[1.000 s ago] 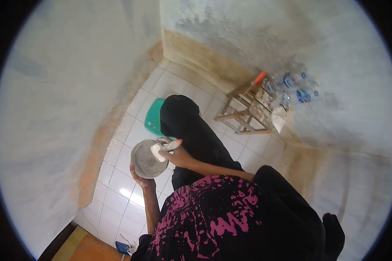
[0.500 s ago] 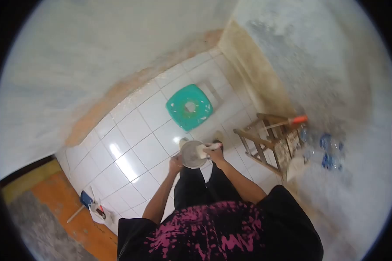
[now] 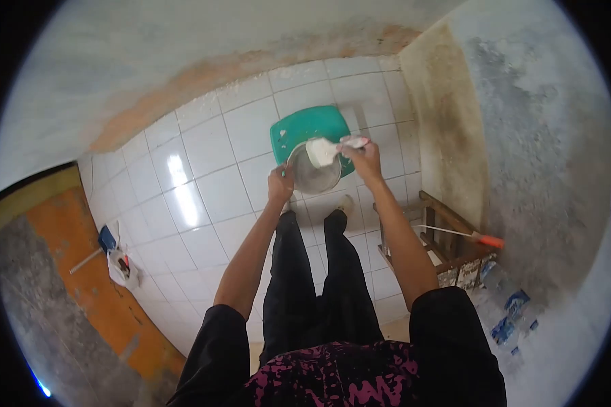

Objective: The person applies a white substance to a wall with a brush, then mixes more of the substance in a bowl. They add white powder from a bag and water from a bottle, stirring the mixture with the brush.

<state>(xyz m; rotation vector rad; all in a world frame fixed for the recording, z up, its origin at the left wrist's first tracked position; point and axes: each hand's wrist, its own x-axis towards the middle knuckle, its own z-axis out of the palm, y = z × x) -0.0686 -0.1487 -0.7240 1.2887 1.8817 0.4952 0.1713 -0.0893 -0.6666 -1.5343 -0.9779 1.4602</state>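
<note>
My left hand [image 3: 280, 184] is closed on the left rim of a round, pale container [image 3: 316, 179], with its greyish-white inside facing up. In my right hand [image 3: 365, 160] is a wide paintbrush [image 3: 323, 150], gripped by its handle. White paint coats the brush head, which lies over the container's far rim. Below and beyond the container, a green plastic stool [image 3: 311, 122] with white spots stands on the floor, partly hidden by the container and my right hand.
A wooden frame [image 3: 448, 220] stands at the right, with an orange-handled tool [image 3: 485, 240] across it. Plastic bottles [image 3: 510, 317] are by the right wall. At the left are a white bag [image 3: 123, 268] and a blue dustpan-like item [image 3: 106, 239]. Stained walls meet beyond the tiled floor [image 3: 217, 197].
Both hands have moved forward, away from my body, carrying the container and paintbrush over the stool's near edge. The brush has shifted toward the far rim. My view has turned as well.
</note>
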